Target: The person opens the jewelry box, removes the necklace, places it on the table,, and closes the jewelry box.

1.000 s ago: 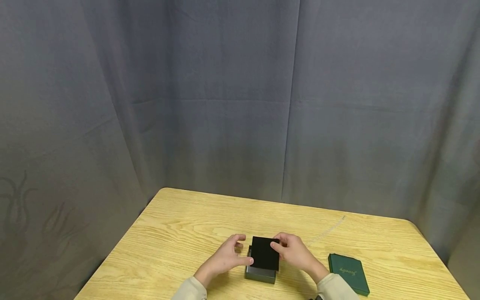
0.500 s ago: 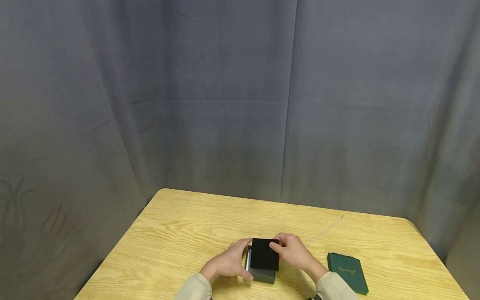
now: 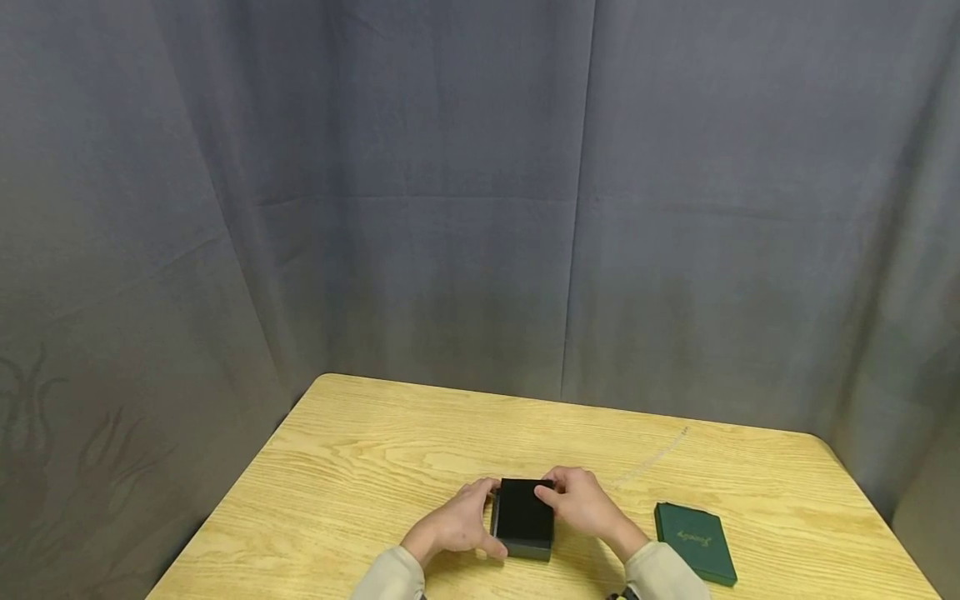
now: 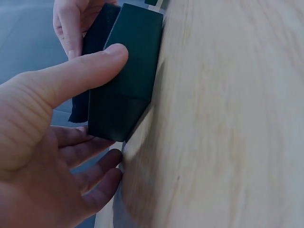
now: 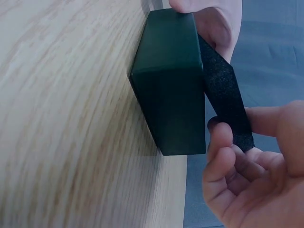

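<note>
A small dark green box base (image 3: 529, 553) stands on the wooden table near its front. My left hand (image 3: 453, 523) grips it from the left, thumb on the near wall and fingers reaching toward the far side. Over the box's top lies a square black pad (image 3: 523, 510). My right hand (image 3: 587, 502) pinches that pad at its right edge, between thumb and curled fingers. In the right wrist view the pad (image 5: 225, 85) tilts, its pinched side raised off the box (image 5: 173, 104). The box's inside is mostly hidden beneath it.
A green lid (image 3: 696, 543) with gold lettering lies to the right of my right forearm. Behind my right hand, a thin silvery chain (image 3: 660, 456) stretches across the wooden table (image 3: 375, 425). Grey curtains (image 3: 450, 208) hang close around the table's back and sides.
My left hand has moved from the pad's left side down to the box and now grips it. My right hand has brought the pad slightly left and lower, more squarely over the box.
</note>
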The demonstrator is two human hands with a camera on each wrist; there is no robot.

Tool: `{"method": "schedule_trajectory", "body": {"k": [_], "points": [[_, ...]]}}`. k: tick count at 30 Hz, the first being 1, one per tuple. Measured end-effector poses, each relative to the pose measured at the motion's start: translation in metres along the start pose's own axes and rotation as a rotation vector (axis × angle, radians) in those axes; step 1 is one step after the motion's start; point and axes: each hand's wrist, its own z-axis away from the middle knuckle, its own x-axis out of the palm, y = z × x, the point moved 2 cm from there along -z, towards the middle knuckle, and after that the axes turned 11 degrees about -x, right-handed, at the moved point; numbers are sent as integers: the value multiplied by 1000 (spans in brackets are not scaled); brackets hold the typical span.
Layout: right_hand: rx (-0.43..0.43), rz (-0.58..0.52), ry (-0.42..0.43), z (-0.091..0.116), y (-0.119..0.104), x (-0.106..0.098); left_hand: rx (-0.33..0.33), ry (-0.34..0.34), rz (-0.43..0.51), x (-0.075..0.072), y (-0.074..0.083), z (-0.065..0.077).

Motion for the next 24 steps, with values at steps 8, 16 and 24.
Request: {"method": "schedule_trajectory", "body": {"k": [8,16,24], "points": [[-22,26,-19,0,-3,2,-8,10,29,1,1,1],[-39,65,-43,-2,-4,4,0,23,13,1,1,0],[-60,113,-53,-2,-7,7,-7,17,-12,0,1,0]]}}
